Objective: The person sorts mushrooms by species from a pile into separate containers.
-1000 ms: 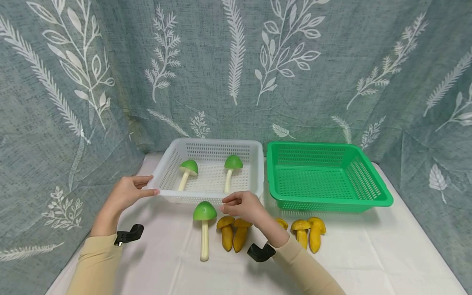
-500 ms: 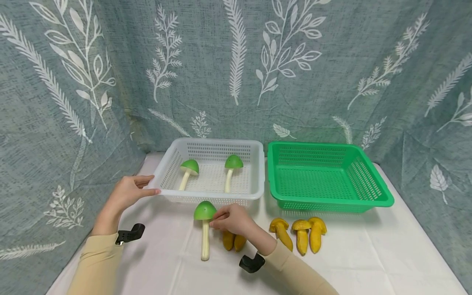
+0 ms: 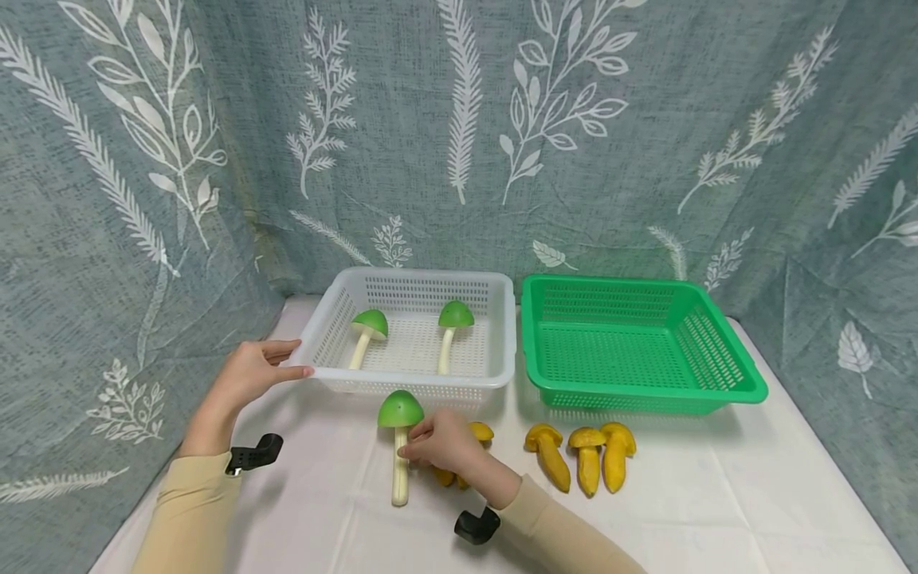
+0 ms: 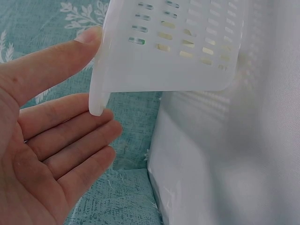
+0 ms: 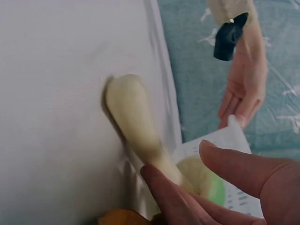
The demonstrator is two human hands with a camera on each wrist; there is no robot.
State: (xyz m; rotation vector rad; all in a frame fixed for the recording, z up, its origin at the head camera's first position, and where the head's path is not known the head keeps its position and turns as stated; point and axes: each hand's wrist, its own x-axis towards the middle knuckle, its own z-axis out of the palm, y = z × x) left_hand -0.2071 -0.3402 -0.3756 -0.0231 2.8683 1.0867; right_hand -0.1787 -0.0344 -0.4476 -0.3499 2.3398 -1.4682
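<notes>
A mushroom with a green cap and pale stem (image 3: 400, 410) lies on the white cloth. My right hand (image 3: 448, 442) has its fingertips at the stem; in the right wrist view the index finger touches the stem (image 5: 133, 112), while the thumb (image 5: 234, 164) stands apart from it. Under that hand lie yellow mushrooms (image 3: 482, 431), partly hidden. My left hand (image 3: 251, 375) rests at the front left corner of the white basket (image 3: 409, 376), fingers straight, thumb against the rim (image 4: 98, 89). Two more green-capped mushrooms (image 3: 370, 324) (image 3: 456, 314) lie inside this basket.
A green basket (image 3: 645, 395) stands right of the white one, with nothing seen in it. In front of it lie three yellow mushrooms (image 3: 551, 458) side by side. Patterned cloth (image 3: 402, 159) hangs behind and at both sides.
My right hand has moved left and down from the white basket's front rim to the green-capped mushroom's stem. The left hand stays at the basket corner.
</notes>
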